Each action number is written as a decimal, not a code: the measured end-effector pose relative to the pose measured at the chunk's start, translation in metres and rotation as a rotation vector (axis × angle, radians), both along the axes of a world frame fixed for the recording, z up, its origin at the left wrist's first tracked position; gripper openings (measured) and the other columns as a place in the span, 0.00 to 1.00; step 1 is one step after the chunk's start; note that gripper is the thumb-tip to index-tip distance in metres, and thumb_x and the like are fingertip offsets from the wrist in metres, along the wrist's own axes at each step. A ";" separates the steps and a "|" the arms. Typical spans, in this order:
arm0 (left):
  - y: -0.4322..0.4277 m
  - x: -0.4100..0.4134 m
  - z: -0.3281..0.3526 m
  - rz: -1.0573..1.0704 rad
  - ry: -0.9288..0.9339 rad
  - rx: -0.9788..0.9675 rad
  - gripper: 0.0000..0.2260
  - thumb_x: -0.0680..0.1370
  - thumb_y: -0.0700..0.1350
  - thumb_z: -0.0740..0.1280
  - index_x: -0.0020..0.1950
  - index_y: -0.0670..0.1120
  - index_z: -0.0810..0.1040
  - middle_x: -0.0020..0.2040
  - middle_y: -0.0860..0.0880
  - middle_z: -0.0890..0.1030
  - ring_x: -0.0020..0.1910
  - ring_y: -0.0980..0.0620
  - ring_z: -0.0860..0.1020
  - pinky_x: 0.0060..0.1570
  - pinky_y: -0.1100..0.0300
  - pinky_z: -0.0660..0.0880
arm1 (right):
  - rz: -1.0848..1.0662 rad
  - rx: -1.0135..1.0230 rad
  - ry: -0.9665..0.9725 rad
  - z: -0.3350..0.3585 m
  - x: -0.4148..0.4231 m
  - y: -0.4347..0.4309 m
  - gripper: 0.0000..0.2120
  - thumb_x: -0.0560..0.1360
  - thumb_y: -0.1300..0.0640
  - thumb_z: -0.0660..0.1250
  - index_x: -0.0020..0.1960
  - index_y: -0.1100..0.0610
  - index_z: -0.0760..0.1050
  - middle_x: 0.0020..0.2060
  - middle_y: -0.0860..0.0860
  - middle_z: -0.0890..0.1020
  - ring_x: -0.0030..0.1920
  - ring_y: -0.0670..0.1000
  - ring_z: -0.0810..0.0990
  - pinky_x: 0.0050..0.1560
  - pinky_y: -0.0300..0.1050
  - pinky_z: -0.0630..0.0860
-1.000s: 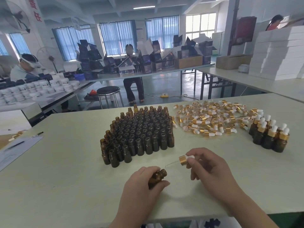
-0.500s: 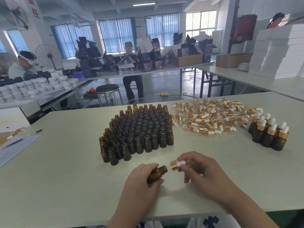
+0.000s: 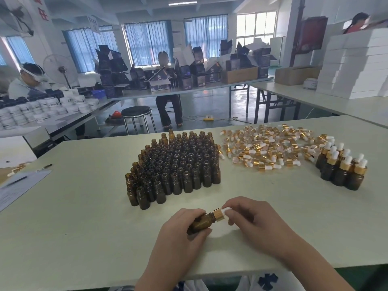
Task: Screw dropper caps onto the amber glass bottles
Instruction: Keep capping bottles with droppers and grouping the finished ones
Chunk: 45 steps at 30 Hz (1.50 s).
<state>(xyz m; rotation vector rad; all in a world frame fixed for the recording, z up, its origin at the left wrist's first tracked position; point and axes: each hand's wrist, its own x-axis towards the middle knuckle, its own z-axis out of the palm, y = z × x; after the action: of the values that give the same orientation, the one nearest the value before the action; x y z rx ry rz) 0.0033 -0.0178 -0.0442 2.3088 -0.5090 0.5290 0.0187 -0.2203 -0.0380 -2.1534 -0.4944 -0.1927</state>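
1. Head view: the dropper cap point(image 3: 219, 213), apart from the neck a second ago, now sits on the amber bottle point(image 3: 200, 223).
2. Left hand point(image 3: 184, 234) closed around the bottle above the table point(image 3: 84, 217); right hand point(image 3: 252, 221) pinches the cap.
3. Judgement: insertion done; tightening remains.

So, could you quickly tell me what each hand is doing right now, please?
Left hand: closed around the amber bottle, held tilted.
Right hand: fingers pinching the dropper cap seated on the bottle's neck.
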 end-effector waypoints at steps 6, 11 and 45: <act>0.001 0.000 -0.001 -0.006 -0.024 0.001 0.14 0.69 0.43 0.76 0.54 0.50 0.81 0.44 0.60 0.78 0.50 0.61 0.74 0.46 0.69 0.71 | -0.007 -0.019 0.013 -0.002 0.002 0.000 0.15 0.71 0.33 0.55 0.41 0.39 0.76 0.34 0.41 0.80 0.33 0.42 0.75 0.36 0.34 0.70; 0.001 0.000 -0.001 -0.026 -0.018 0.000 0.14 0.70 0.43 0.76 0.54 0.50 0.81 0.44 0.58 0.79 0.48 0.61 0.74 0.45 0.67 0.72 | -0.011 -0.014 0.024 -0.004 0.002 0.000 0.18 0.69 0.30 0.52 0.39 0.39 0.74 0.31 0.47 0.77 0.28 0.42 0.71 0.32 0.34 0.67; 0.000 -0.003 0.000 0.022 0.005 0.015 0.15 0.71 0.46 0.75 0.56 0.52 0.81 0.46 0.61 0.78 0.46 0.61 0.76 0.47 0.73 0.70 | 0.006 -0.005 0.039 -0.006 0.003 -0.002 0.05 0.76 0.43 0.63 0.44 0.42 0.73 0.28 0.44 0.73 0.28 0.42 0.69 0.32 0.32 0.67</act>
<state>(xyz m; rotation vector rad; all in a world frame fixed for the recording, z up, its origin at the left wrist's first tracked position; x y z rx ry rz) -0.0001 -0.0177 -0.0446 2.3318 -0.4865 0.5313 0.0222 -0.2224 -0.0443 -2.1560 -0.4790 -0.1467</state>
